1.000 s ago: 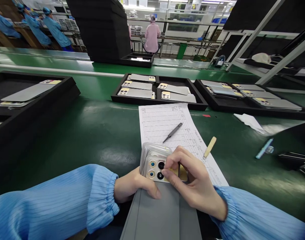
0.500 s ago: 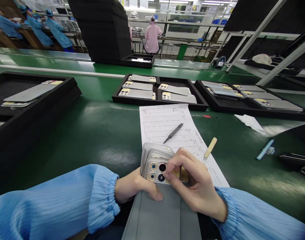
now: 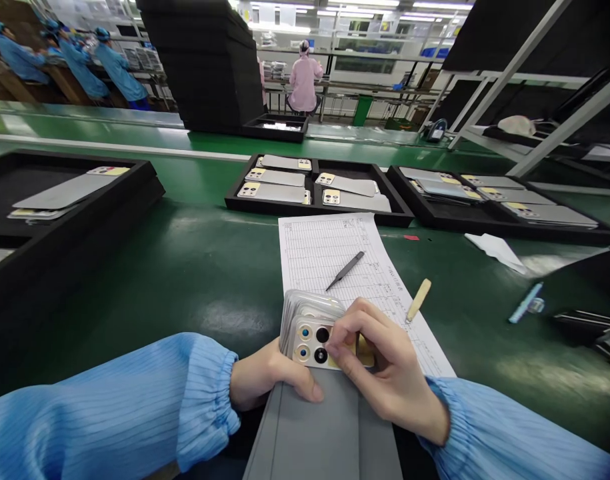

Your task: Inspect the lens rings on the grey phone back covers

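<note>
My left hand (image 3: 279,377) is closed around a fanned stack of grey phone back covers (image 3: 317,413), its thumb lying across the top one. The camera ends point away from me, and four round lens rings show on the top cover's camera panel (image 3: 312,345). Over the right side of that panel, my right hand (image 3: 379,367) is closed in a pinch, thumb and forefinger together beside the lower lens ring. Whatever the fingertips hold, if anything, is hidden. Just beyond the stack, dark tweezers (image 3: 345,270) lie on a printed form (image 3: 315,243).
Trays of phone covers stand at the left (image 3: 135,183), centre (image 3: 315,208) and right (image 3: 435,217). A yellow-handled tool (image 3: 419,300) lies on the form's right edge. A white paper scrap (image 3: 495,250) and a blue pen-like item (image 3: 526,303) are further right. Black trays (image 3: 199,67) rise behind.
The view has tilted very slightly, so everything sits a little differently in it. Both hands keep the same hold and pose on the phone covers.
</note>
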Demonstrator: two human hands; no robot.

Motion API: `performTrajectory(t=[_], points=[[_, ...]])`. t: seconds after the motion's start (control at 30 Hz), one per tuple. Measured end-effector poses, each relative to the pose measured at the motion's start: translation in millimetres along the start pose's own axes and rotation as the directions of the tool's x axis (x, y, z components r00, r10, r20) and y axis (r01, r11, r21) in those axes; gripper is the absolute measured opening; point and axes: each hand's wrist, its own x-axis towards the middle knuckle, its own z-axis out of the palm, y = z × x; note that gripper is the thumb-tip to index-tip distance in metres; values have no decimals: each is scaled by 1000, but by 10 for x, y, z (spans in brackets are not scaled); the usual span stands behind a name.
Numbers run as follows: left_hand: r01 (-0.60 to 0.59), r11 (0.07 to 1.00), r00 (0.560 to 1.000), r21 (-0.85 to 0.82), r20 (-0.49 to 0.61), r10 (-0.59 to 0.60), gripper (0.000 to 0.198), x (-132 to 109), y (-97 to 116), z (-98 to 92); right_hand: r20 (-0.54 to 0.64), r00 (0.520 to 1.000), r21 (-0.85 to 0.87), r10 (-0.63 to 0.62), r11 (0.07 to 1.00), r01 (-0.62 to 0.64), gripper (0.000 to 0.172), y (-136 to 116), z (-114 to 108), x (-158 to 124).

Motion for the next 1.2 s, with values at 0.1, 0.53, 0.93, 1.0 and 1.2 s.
performTrajectory(t=[0.1, 0.53, 0.93, 1.0, 1.2], points=[[-28, 999, 999, -22, -18, 27, 38, 3, -24, 15, -3, 1000, -40, -9, 999, 8, 12, 5, 10, -5], [-383, 909, 869, -162, -396, 296, 22, 0, 159, -19, 248, 968, -318, -44, 940, 124, 71, 13, 55, 25], [-505, 859, 803, -81, -409, 433, 33, 60, 171, -43, 223, 955, -436, 193, 897, -80, 84, 81, 197, -67], [-505, 860, 797, -73, -421, 432, 33, 53, 180, -26, 206, 955, -397, 213, 910, -117, 81, 72, 207, -64], [-462, 886, 799, -45, -454, 394, 33, 33, 203, 30, 246, 919, -254, 307, 936, -245, 79, 42, 87, -4]])
